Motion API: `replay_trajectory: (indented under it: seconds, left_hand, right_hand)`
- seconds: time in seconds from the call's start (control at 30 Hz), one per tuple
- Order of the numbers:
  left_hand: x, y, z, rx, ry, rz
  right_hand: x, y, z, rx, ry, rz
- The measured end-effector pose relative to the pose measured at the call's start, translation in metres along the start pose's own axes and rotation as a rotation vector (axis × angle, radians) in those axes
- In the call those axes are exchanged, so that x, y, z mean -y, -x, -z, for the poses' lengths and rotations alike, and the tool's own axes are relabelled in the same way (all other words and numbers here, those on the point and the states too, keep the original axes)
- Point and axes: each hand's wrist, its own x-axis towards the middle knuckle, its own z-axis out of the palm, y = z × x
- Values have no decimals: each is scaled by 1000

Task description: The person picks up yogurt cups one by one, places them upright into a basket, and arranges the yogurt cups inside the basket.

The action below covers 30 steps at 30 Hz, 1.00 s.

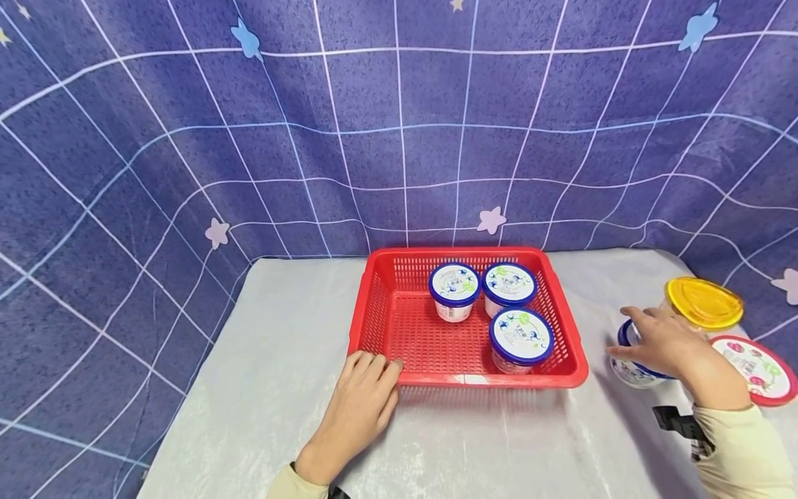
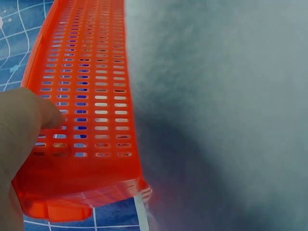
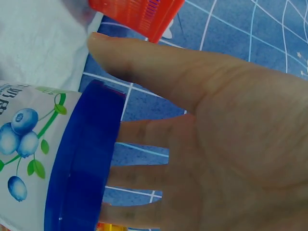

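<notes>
A red plastic basket (image 1: 411, 333) stands on the table, with my left hand (image 1: 359, 395) gripping its front left rim. In the left wrist view the thumb (image 2: 48, 115) lies against the basket's slotted outer wall. Inside the basket sit three blue-lidded cups, one at the back (image 1: 454, 284), one at the back right (image 1: 510, 283) and one at the front right (image 1: 521, 337). To the right, my right hand (image 1: 667, 343) reaches over another blue-lidded cup (image 3: 36, 149) printed with blueberries. Its fingers extend behind the lid, while the thumb stands apart from it.
Beyond the right hand stand a yellow-lidded tub (image 1: 707, 303) and a red-rimmed lidded tub (image 1: 756, 369). A blue curtain (image 1: 436, 152) with a grid and stars hangs behind the grey-white table (image 1: 280, 346).
</notes>
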Motion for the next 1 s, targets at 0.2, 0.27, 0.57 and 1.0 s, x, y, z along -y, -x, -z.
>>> replay_trajectory:
  seconds: [0.2,0.27,0.57,1.0]
  left_hand:
    - [0,0,0,7,5,1]
    - [-1,0,0,9,6,2]
    - [0,0,-1,18,-7,4]
    - [0,-1,0,8,0,1]
  right_hand:
    - [-3,0,-2,-24,-6,21]
    - [-3,0,-3,-24,-6,20]
    - [-4,-3,-2,-44,-28,44]
    - [8,-1,8,-197,-34,44]
